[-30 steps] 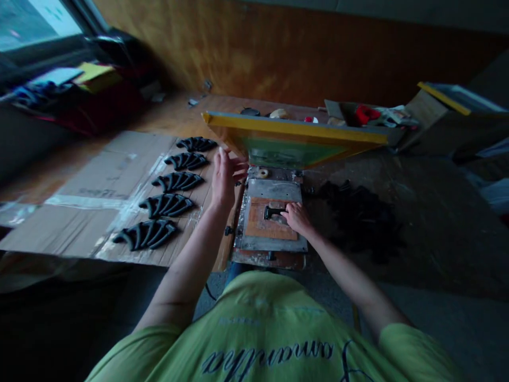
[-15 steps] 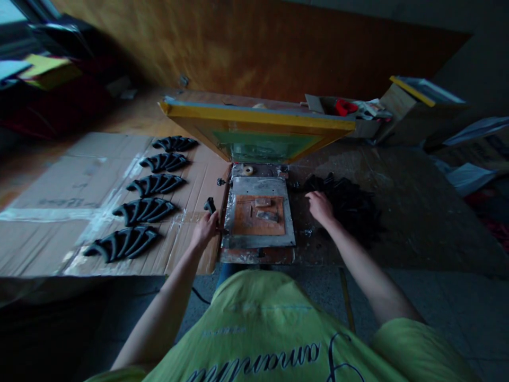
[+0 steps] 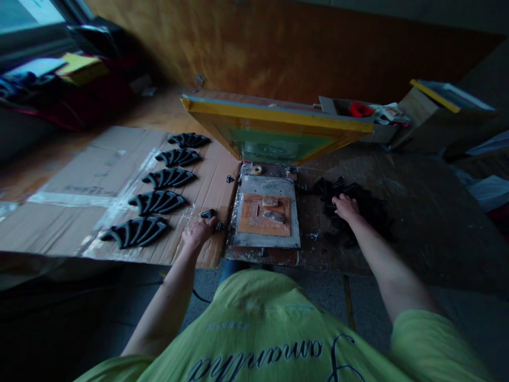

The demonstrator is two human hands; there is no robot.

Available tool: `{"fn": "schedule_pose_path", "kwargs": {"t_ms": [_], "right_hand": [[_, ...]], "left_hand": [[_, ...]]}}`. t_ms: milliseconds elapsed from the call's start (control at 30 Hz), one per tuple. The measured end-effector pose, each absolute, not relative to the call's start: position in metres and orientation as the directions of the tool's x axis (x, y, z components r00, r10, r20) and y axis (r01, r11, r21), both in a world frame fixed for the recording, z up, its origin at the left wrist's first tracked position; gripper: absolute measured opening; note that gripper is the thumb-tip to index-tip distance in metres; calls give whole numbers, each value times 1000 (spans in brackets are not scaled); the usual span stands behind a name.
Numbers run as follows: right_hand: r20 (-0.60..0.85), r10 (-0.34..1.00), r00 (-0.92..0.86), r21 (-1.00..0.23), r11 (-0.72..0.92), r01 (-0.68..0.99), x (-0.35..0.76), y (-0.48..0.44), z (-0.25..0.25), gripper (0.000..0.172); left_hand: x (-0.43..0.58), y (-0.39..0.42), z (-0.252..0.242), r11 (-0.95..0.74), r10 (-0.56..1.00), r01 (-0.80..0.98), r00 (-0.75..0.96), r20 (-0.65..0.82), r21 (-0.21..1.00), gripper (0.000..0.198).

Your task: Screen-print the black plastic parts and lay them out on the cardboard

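My left hand (image 3: 198, 232) is closed on a small black curved part (image 3: 208, 214), low over the cardboard (image 3: 91, 183) beside the printing base. Part of that piece is hidden by my fingers. To its left lie several fanned rows of like black parts (image 3: 137, 231), one behind the other. On the right, my right hand (image 3: 345, 206) reaches onto a loose pile of black parts (image 3: 371, 212), fingers bent and closed; what they hold, if anything, is lost in the dark pile.
Between my hands sits a metal base plate (image 3: 268, 185) with a brown board (image 3: 264, 223) on it. A yellow-edged screen frame (image 3: 278, 114) is tilted up behind. A cardboard box (image 3: 382, 132) stands back right, and a roll of tape (image 3: 257, 170) lies behind the plate.
My right hand has moved right onto the black pile. My left hand has gone a little left, away from the base, with its black part. The camera view has turned slightly left.
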State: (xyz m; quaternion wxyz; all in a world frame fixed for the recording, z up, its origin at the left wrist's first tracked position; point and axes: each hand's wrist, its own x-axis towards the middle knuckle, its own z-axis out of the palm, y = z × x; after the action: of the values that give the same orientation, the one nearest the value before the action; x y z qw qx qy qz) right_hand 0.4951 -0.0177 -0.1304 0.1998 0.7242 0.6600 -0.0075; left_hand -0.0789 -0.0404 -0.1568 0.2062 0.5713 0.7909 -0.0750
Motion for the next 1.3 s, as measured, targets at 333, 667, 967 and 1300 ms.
{"fn": "schedule_pose_path", "kwargs": {"t_ms": [333,667,967,1300], "right_hand": [[-79,988,132,141,-120,983,470,-22,-121,29],[27,919,-392,-393,371,842,297,-33,-113,45],[103,884,-457,-194,468,862,264,-31,-103,33],[355,935,3,-395,148,907,323,30,-58,42]], "left_hand": [[-77,-41,-118,375,915,903,-325,-239,209,64],[-3,25,-32,16,983,120,-183,7,993,48],[18,41,30,-163,978,-60,-143,153,985,53],[-10,-46,-100,332,943,21,-34,-331,943,78]]}}
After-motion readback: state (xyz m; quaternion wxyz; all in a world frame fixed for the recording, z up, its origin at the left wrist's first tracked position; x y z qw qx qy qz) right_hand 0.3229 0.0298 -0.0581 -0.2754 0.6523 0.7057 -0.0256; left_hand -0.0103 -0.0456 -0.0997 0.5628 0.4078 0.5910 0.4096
